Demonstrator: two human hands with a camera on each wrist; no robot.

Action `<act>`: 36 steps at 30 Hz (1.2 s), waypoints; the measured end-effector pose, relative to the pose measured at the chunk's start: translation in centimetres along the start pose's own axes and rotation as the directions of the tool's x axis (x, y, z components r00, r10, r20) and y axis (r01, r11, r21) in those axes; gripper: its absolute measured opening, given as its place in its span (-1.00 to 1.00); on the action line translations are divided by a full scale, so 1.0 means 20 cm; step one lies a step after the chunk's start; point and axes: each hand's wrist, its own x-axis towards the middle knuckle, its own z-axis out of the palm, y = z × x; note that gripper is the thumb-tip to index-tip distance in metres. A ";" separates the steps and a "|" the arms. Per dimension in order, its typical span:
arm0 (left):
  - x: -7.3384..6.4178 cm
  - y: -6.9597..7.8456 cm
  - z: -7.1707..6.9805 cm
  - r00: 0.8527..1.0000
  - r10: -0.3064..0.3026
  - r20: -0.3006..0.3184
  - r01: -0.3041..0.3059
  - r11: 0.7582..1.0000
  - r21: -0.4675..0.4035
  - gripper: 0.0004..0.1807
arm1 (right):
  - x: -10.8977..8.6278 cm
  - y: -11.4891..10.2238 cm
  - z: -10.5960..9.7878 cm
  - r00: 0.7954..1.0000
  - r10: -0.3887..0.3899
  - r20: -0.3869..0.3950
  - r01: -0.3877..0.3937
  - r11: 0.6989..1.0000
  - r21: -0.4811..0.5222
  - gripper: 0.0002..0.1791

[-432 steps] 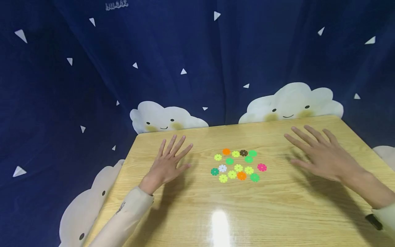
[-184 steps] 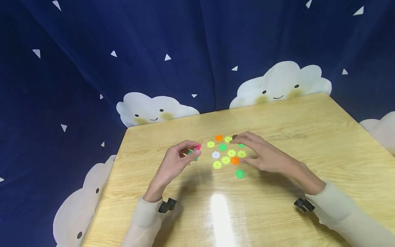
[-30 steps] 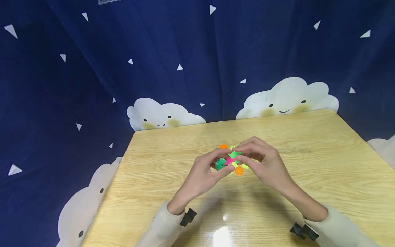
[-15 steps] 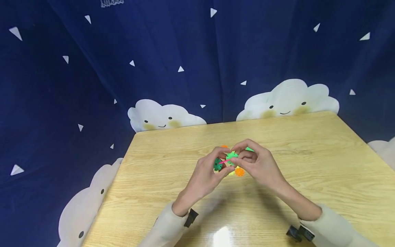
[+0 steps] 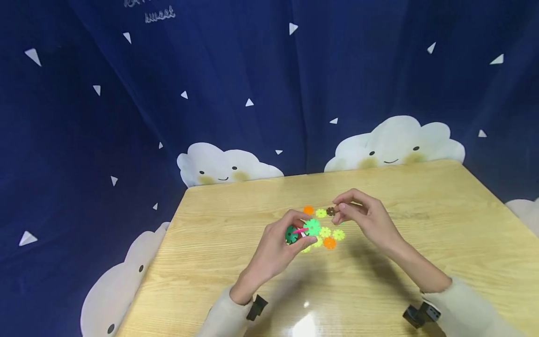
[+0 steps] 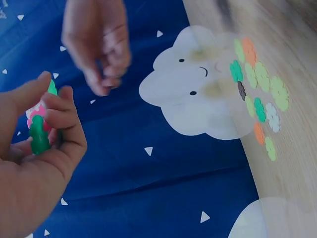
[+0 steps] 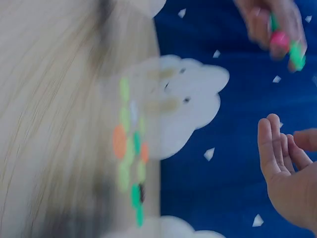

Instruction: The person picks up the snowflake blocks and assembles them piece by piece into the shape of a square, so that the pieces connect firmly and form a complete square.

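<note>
And here is the little cluster point(image 5: 301, 230) of slotted discs, raised above the table point(image 5: 442, 220) in the left hand point(image 5: 273, 248), thumb and fingers curled firmly round it: a light green disc point(image 5: 313, 227) at the fingertips, a dark green disc point(image 5: 290, 235) deeper inside the grip, and a pink disc point(image 5: 299, 230) edge-on between the two. Over to the right hand point(image 5: 372, 222), near the left but apart from it, holding nothing, its fingers loosely bent! Just past those right fingertips in the head view sits a brown disc point(image 5: 330, 212), though both wrist views put it down on the table. Below and beyond the grip, the loose pieces: an orange disc point(image 5: 309, 210) on the far side, another orange disc point(image 5: 329, 243) nearer, yellow-green discs point(image 5: 338, 235) scattered between, and a white disc point(image 6: 273, 117) showing in the left wrist view. Back behind the hands, a black device point(image 5: 257, 307) at the left cuff, another black device point(image 5: 421, 314) at the right. And far beyond the grip, the navy curtain point(image 5: 269, 61) with its smiling clouds point(image 5: 400, 145); high to the left, the word "sweet" point(image 5: 160, 15) in pale script, the line above it cut off and unreadable.
</note>
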 end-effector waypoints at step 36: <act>-0.04 -0.06 -0.12 0.994 -0.101 -0.046 0.098 0.993 -0.069 -0.66 | 0.05 0.45 -0.05 0.912 0.156 0.378 0.093 0.821 -0.563 -0.52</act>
